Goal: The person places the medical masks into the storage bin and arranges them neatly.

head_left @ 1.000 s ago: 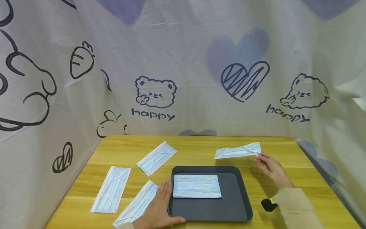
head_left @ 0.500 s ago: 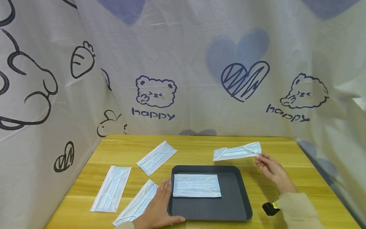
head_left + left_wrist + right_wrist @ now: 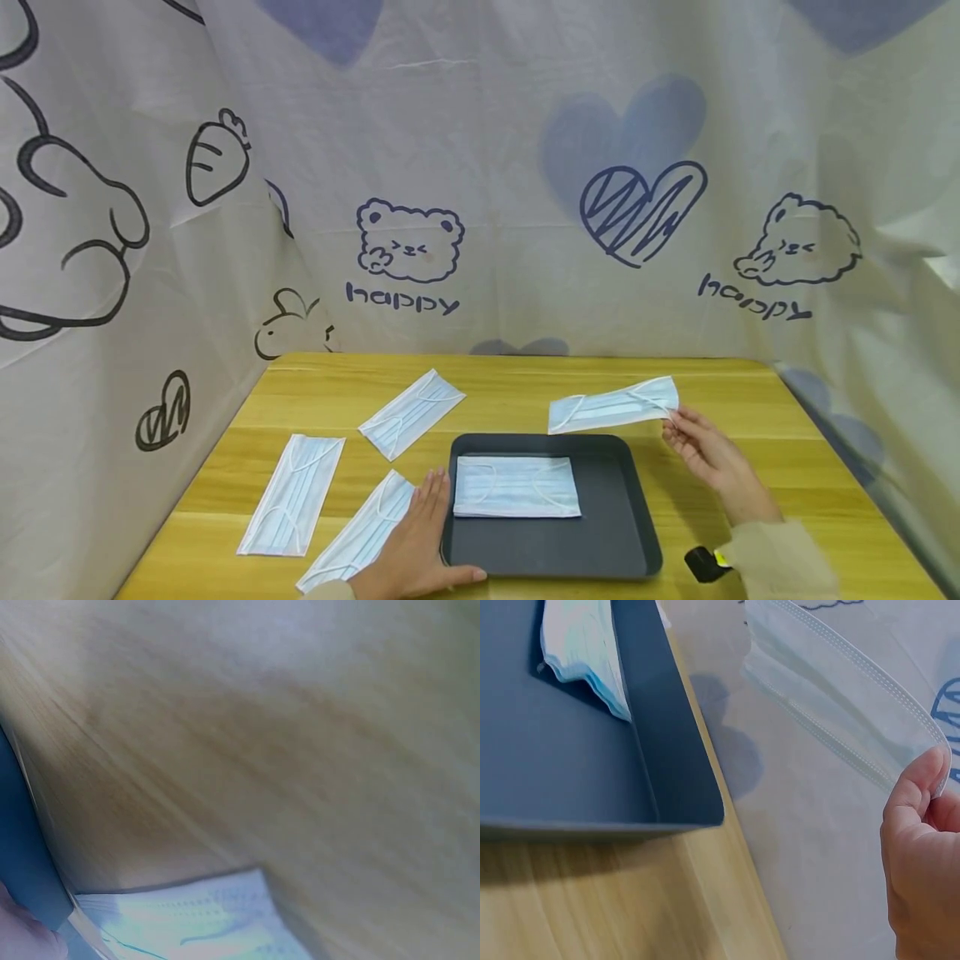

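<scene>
A light blue face mask (image 3: 611,407) hangs in the air behind the tray's back right corner. My right hand (image 3: 708,454) pinches it by its right end between thumb and fingers, seen closer as a pale mask (image 3: 840,697) in the right wrist view. Flat against the left side of the dark grey tray (image 3: 555,550) lies my left hand (image 3: 420,542), fingers straight and thumb at the tray's near left corner. Inside the tray, in its back left part, sits a stack of face masks (image 3: 516,487); their layered edges (image 3: 585,652) show in the right wrist view.
Left of the tray, one mask (image 3: 412,414) lies at the back and another mask (image 3: 291,496) farther left. A third mask (image 3: 360,533) is partly under my left hand. A small black object (image 3: 705,564) shows by the right sleeve. Printed cloth (image 3: 517,250) surrounds the wooden table.
The mask in my right hand has moved left and slightly toward the tray, its free left end dropping lower. My left hand and the tray stay where they were.
</scene>
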`<state>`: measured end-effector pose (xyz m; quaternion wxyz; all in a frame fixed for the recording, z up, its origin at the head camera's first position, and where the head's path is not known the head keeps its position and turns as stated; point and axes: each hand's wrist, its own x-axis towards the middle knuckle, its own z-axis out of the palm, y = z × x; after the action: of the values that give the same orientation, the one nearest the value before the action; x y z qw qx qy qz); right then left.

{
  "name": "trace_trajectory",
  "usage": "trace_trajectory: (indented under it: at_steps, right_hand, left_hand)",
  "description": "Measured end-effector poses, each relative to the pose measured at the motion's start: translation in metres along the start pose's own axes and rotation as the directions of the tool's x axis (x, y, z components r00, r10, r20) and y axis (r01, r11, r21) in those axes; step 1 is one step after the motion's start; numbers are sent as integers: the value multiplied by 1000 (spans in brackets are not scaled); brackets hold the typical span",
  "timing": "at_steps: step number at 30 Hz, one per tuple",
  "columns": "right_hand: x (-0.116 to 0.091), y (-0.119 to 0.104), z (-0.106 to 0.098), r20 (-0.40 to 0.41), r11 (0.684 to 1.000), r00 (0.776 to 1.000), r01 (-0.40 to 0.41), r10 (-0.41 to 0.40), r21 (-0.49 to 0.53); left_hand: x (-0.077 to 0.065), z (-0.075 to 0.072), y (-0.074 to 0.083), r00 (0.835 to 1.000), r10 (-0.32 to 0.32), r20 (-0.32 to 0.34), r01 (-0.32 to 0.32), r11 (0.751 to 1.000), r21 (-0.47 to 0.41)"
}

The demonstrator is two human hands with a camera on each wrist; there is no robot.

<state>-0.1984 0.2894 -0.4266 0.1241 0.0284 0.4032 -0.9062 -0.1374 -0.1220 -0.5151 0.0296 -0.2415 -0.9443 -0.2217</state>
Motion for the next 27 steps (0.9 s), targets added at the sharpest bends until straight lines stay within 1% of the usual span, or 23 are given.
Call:
trace_trajectory:
  at_steps: [6, 13, 17, 20, 24, 27]
  right_hand:
    - [-6, 14, 5, 33, 1000, 999, -22, 21, 16]
    - [-12, 30, 7, 113, 1000, 993, -17, 15, 20]
    - [-14, 38, 10, 147, 998, 989, -22, 12, 65]
    - [-16, 44, 13, 190, 994, 982, -29, 9, 103]
    - [-18, 52, 17, 262, 986, 965, -50, 7, 158]
    - [-18, 59, 21, 300, 976, 954, -78, 14, 203]
  left_hand:
    - [-1, 2, 0, 1000, 2, -8, -2, 1000, 5]
    - [-2, 2, -1, 1000, -17, 4, 17, 1000, -17]
    - [-1, 2, -2, 999, -31, 15, 31, 1000, 0]
    - [0, 1, -2, 999, -28, 18, 28, 999, 18]
    - [1, 0, -2, 1000, -16, 15, 16, 1000, 26]
    - [1, 0, -1, 1000, -11, 12, 11, 1000, 12]
